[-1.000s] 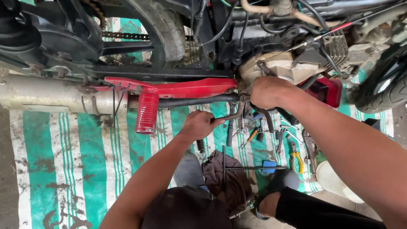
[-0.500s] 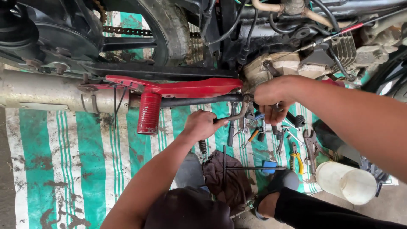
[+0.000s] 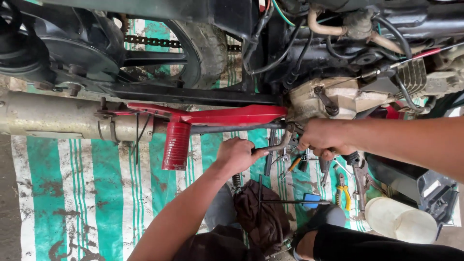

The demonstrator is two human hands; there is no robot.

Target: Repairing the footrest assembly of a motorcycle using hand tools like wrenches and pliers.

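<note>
Exhaust pipe (image 3: 58,121) runs along the far left, lying over the green-and-white striped mat (image 3: 72,193) that covers the floor. Just right of it, a red footpeg (image 3: 176,145) hangs from a red bracket (image 3: 227,116) on the motorcycle frame, with the rear tyre (image 3: 205,46) and chain (image 3: 145,41) above.

Left hand (image 3: 237,154): fingers closed around the handle of a bent metal wrench (image 3: 275,145), whose far end reaches up toward the joint below the engine case (image 3: 338,99). Grip sits at the end of the handle, likely for leverage.

Right hand (image 3: 324,140): fingers curled tight on the head end of the same tool at the fitting, probably to keep it seated; what sits under the palm is hidden.

Below the hands, loose hand tools (image 3: 309,166) lie spread on the mat within reach, including yellow-handled pliers (image 3: 344,193). A dark rag (image 3: 261,212) lies beside them. Far right, a pale plastic tub (image 3: 398,220) stands near a black cover (image 3: 430,191).
</note>
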